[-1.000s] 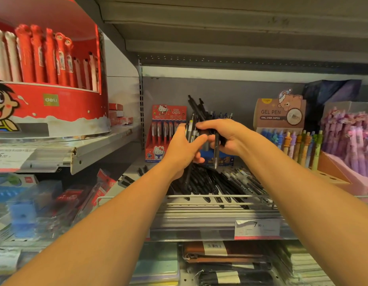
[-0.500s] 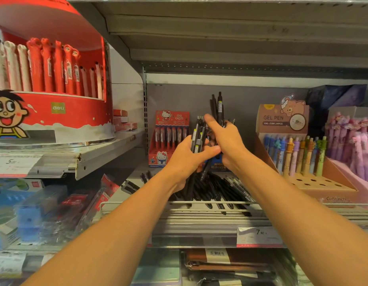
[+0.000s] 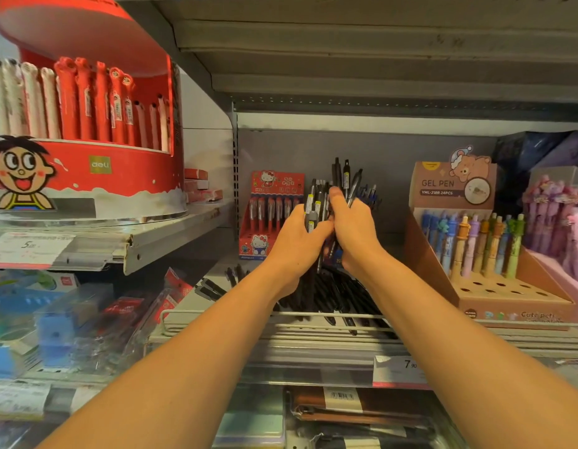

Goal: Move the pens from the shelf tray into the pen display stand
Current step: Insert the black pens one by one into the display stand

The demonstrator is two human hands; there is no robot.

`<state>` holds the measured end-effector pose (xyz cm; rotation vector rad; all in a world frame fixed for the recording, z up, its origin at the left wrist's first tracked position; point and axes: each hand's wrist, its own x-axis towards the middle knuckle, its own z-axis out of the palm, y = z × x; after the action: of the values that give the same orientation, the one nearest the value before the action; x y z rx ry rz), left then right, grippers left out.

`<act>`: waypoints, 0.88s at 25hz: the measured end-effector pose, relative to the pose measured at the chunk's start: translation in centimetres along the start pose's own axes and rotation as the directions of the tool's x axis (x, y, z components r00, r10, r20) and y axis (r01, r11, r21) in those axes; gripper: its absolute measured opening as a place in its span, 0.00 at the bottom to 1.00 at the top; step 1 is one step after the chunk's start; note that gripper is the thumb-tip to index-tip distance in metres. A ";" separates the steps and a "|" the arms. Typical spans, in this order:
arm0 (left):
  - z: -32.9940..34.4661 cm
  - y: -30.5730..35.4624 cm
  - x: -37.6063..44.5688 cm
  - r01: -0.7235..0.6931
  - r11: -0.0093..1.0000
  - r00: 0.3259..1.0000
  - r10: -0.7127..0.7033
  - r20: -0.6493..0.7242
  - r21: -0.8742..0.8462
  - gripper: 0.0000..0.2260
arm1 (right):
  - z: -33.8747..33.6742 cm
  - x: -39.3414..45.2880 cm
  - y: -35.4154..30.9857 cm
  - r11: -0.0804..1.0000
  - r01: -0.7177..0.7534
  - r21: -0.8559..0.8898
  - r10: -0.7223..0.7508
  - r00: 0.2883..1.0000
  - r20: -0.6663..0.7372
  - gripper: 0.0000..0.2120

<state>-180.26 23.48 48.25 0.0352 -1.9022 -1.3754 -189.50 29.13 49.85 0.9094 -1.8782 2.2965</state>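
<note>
Your left hand [image 3: 294,241] and right hand [image 3: 354,230] meet above the middle of the shelf, both wrapped around one upright bundle of black retractable pens with yellow-and-white barrel labels [image 3: 317,209]. The left fingers curl round the bundle from the left, the thumb lying across its front; the right fingers close over it from the right, their tips at the clip ends (three or four pens stand taller than the rest, their clips clear of your knuckles). The lower barrels hang down between your wrists.

Below your hands, the wire-fronted shelf tray [image 3: 236,314] holds a loose heap of black pens [image 3: 342,296] lying flat, their tips pointing toward the front rail. Behind the bundle, a small blue pen display stand [image 3: 368,197] is mostly hidden; only a few blue pen tops show beside your right hand.

To the left stands a red cartoon-cat pen box [image 3: 274,215]; to the right, a tan cardboard gel-pen display with pastel pens [image 3: 475,241]. A round red pen carousel [image 3: 87,176] sits on the upper left shelf, and a white price tag [image 3: 399,369] is clipped to the shelf edge.
</note>
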 end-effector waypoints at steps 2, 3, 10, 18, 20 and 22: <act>-0.6 0.2 0.0 0.017 0.993 1.000 -0.019 -0.020 -0.116 0.08 | -0.4 -0.5 -0.2 0.999 0.023 0.030 -0.025 0.999 0.047 0.14; -1.1 0.4 -0.1 0.018 0.989 0.999 -0.024 -0.041 -0.149 0.08 | -0.9 -0.8 -0.4 0.999 0.036 0.017 -0.037 0.996 0.085 0.11; -4.8 5.3 -3.2 -0.238 0.969 0.959 0.224 -0.174 -0.062 0.06 | -0.4 -7.0 -4.1 0.982 0.159 0.100 -0.182 0.938 0.294 0.13; -22.0 12.2 -15.9 -0.403 0.914 0.859 0.395 -0.325 0.046 0.03 | 16.0 -21.8 -11.0 0.897 0.166 0.409 -0.380 0.761 0.526 0.12; -28.1 12.8 -20.1 -0.371 0.919 0.816 0.391 -0.425 0.134 0.01 | 21.5 -26.1 -11.7 0.886 0.118 0.449 -0.388 0.719 0.576 0.10; -34.1 13.0 -24.6 -0.298 0.943 0.790 0.331 -0.516 0.148 0.02 | 27.5 -30.7 -12.1 0.880 0.036 0.473 -0.369 0.678 0.636 0.07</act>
<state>-137.62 12.48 49.09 0.1142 -1.3951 -0.9511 -148.17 17.47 49.11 2.2287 -1.2703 2.4308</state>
